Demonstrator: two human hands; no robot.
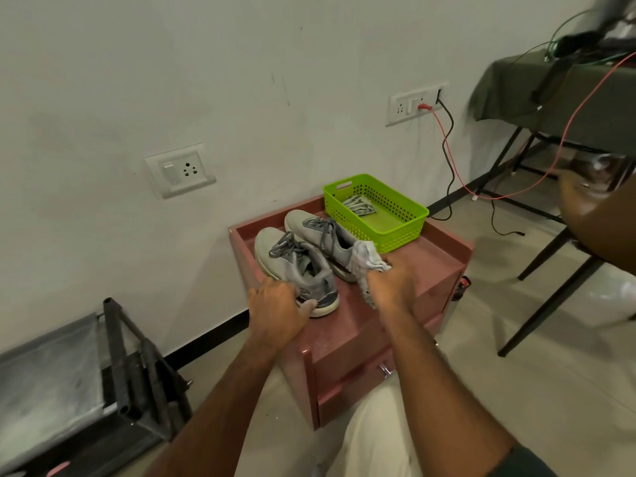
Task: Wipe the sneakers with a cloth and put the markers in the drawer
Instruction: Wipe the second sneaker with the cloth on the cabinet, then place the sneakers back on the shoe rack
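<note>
Two grey sneakers stand side by side on a reddish drawer cabinet (433, 256). My left hand (278, 306) grips the heel of the near sneaker (292, 259). My right hand (392, 284) holds a crumpled white cloth (366, 259) against the heel of the far sneaker (316, 228). Behind them, a green basket (395, 232) holds another folded cloth (359, 205). The cabinet's drawers (354, 380) are closed, one with a metal handle (385, 370). No markers are in sight.
A white wall with sockets rises behind the cabinet. A dark metal rack (130, 366) stands to the left. On the right are a table (550, 91) with cables, a chair, and another person's arm (599, 215).
</note>
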